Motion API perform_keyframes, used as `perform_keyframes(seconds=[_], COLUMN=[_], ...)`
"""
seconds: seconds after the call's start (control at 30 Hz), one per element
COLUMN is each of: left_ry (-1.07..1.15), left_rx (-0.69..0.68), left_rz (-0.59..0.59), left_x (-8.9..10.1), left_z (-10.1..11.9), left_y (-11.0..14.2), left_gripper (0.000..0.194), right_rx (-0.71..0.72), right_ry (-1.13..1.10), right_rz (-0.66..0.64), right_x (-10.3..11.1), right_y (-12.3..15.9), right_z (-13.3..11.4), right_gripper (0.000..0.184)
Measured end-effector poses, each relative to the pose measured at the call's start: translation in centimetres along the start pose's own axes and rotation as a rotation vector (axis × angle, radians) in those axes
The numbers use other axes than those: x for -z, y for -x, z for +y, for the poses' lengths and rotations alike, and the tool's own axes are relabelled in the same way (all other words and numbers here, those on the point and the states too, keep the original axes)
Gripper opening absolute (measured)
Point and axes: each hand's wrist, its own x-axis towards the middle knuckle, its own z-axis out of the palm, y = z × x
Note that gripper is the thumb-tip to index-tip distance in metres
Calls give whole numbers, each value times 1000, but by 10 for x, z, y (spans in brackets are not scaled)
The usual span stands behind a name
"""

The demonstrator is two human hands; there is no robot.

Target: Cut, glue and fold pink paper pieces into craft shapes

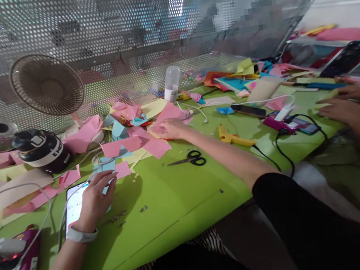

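Observation:
My left hand (pixel 99 194), with a white watch (pixel 82 234) on its wrist, hovers over the right side of a lit phone (pixel 74 207) on the table. Its fingers are bent but apart, and nothing shows between them. Stretched farther out, my right hand (pixel 172 129) is in the heap of coloured paper scraps, its fingers closed on pink paper (pixel 155 132); the fingertips are partly blurred. Loose pink paper pieces (pixel 156 146) lie just below that hand. Black-handled scissors (pixel 190 159) rest on the green table (pixel 165 218) between my arms.
A fan (pixel 47 85) and a dark jug (pixel 42 151) stand at back left, a clear bottle (pixel 171 84) behind my right hand. Right of my arm lie a yellow glue gun (pixel 232 137), a purple power strip (pixel 280 124) and cables. Another person's hands (pixel 345 106) are far right.

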Motion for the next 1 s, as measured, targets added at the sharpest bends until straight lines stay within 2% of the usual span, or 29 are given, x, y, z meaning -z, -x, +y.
perform_keyframes(seconds=[0.1,0.13,0.27,0.33,0.47,0.57,0.77,0.9,1.0], left_ry=[0,-1,0,-4,-2,1,-16,-29,-28], left_rx=[14,9,-28,-38,-47,-61,-142,-159,-157], left_rz=[-17,-19,-30,-28,-40,-56,-38,-58,-73], left_x=[0,0,-2,-3,-4,-4,-4,-4,-4], left_z=[0,0,-3,-4,-2,-1,-5,-3,-2], left_y=[1,1,1,1,1,3,5,4,4], left_gripper=[25,25,26,26,26,26,24,25,26], right_rx=[56,54,12,-6,-30,-34,-104,-197,-202], right_ry=[-14,-12,2,8,27,70,156,182,178], right_rz=[-20,-26,-48,-69,-74,-81,-164,-192,-175], right_x=[-4,-5,-5,0,13,17,11,6,3], right_y=[-5,-5,-4,-7,-29,-52,-73,-78,-88], right_z=[-5,-7,-7,-3,4,3,9,21,21], right_gripper=[65,64,35,29,39,34,27,38,46])
